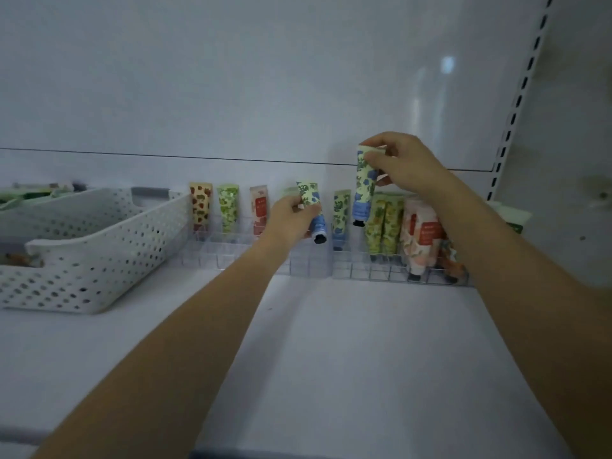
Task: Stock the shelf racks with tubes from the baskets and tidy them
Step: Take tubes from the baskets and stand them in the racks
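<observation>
The stocking looks partly done. The clear plastic grid racks at the back of the white shelf already carry a spaced back row: a strawberry-printed tube, a green-leafed tube, a pink-and-red tube and a standing blue-flowered tube. To the right is a tighter cluster of yellow-green tubes and peach-and-white tubes, some of them leaning. Many front cells appear unfilled, so I judge that most of the filling is left, and the leaning cluster needs straightening. Both hands are loaded and apart. The left hand is curled round a tilted blue-flowered tube with a black cap, cap down, just over the rack. The right hand pinches the crimped top of a second blue-flowered tube, which hangs cap-down above the rack, right of the standing blue one. A white perforated plastic basket sits just beside the racks on the left, its contents mostly hidden. The standing neighbours crowd both drop spots.
</observation>
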